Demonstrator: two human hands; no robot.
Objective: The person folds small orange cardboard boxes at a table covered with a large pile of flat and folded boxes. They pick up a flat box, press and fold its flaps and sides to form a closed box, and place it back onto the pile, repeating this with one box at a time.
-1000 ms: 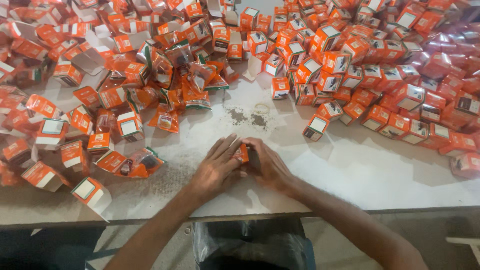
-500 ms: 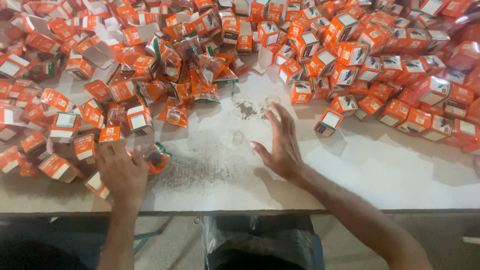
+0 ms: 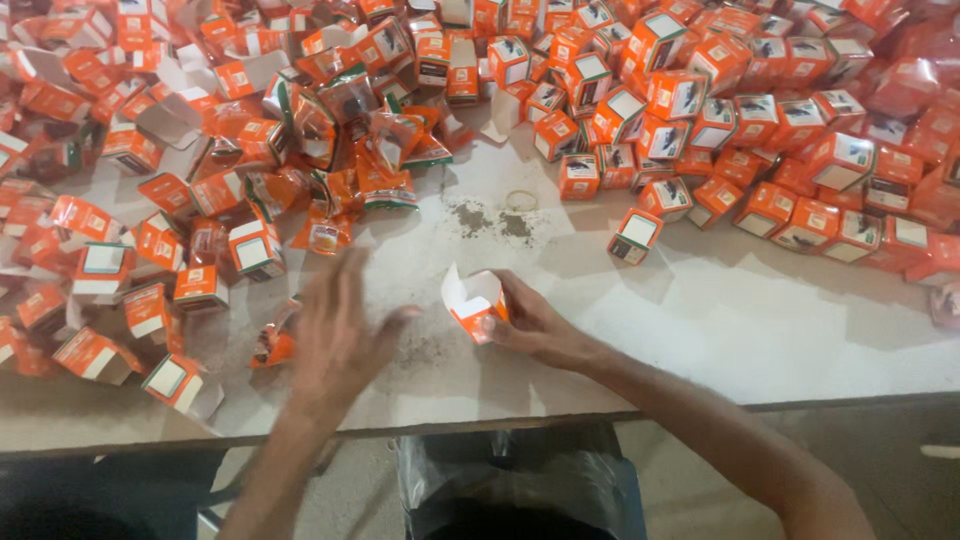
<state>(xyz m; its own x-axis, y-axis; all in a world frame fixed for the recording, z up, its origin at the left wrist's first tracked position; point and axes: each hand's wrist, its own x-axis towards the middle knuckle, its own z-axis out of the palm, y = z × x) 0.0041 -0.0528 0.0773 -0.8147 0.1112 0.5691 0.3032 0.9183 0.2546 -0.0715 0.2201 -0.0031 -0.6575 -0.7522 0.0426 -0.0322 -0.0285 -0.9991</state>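
Orange carton (image 3: 476, 305), flap open, now sits pinched in the right hand (image 3: 535, 325) fingers, while the blurred left hand (image 3: 335, 335), fingers spread wide, has swung back beside it over the bench (image 3: 700, 320).

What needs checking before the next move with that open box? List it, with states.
1. Right hand grips the small orange box: ok.
2. Box flap open, white inside showing: ok.
3. Left hand free of anything: cannot tell, it is blurred.
4. Orange pouch within the left hand's reach, beside it near the table edge: ok.
5. Table bare in front of the right hand: ok.
6. Dark spilled grains and a small ring lie beyond the box: not ok if a clean surface matters.
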